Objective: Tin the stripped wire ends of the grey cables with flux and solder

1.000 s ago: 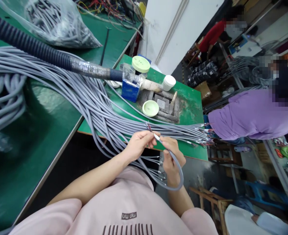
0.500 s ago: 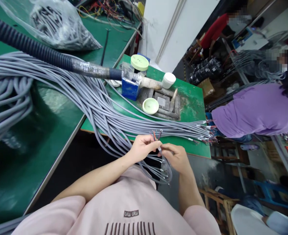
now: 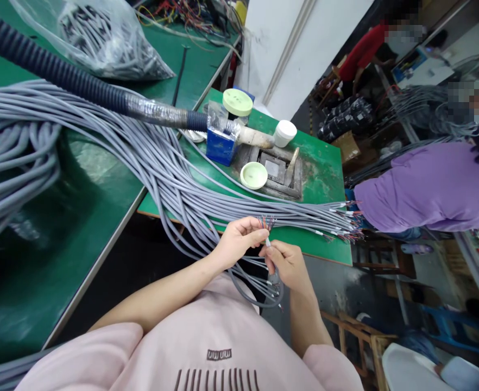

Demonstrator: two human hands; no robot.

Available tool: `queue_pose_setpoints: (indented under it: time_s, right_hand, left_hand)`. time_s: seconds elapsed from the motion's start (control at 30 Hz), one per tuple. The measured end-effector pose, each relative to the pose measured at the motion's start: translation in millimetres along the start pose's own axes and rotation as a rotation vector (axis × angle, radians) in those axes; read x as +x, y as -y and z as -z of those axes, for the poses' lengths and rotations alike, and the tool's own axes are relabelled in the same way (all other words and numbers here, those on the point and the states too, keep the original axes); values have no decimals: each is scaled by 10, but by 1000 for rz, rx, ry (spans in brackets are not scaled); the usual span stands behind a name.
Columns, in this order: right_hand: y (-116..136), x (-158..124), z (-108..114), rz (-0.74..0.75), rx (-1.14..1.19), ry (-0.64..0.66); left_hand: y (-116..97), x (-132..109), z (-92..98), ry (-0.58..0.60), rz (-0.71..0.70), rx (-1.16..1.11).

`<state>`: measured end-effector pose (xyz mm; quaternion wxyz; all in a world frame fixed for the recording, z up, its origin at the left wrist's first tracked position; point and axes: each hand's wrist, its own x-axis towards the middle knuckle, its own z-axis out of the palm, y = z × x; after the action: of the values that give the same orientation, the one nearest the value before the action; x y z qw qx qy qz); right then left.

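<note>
My left hand pinches the stripped end of a grey cable, whose fanned coloured wire tips stick up above my fingers. Just below and to the right, my right hand is closed round the same cable, which loops down under both hands. A large bundle of grey cables runs from the left across the green bench to stripped ends at its right edge. More stripped cable ends hang below my hands.
On the bench stand a blue box, pale green lids, a white jar and a metal fixture. A black corrugated hose crosses the left table beside a plastic bag of parts. A person in purple bends at the right.
The cable loop under my right hand has shrunk and drawn in. The coloured wire tips have fanned out above my left fingers. Both hands stay close together.
</note>
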<state>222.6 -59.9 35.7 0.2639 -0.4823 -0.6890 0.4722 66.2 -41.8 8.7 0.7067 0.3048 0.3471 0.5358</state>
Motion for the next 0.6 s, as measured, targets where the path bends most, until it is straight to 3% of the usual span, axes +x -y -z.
queue_pose_setpoints:
  time_s: [0.6]
  right_hand:
    - [-205, 62, -129, -65, 367, 57]
  left_hand:
    - [-12, 5, 14, -112, 6, -75]
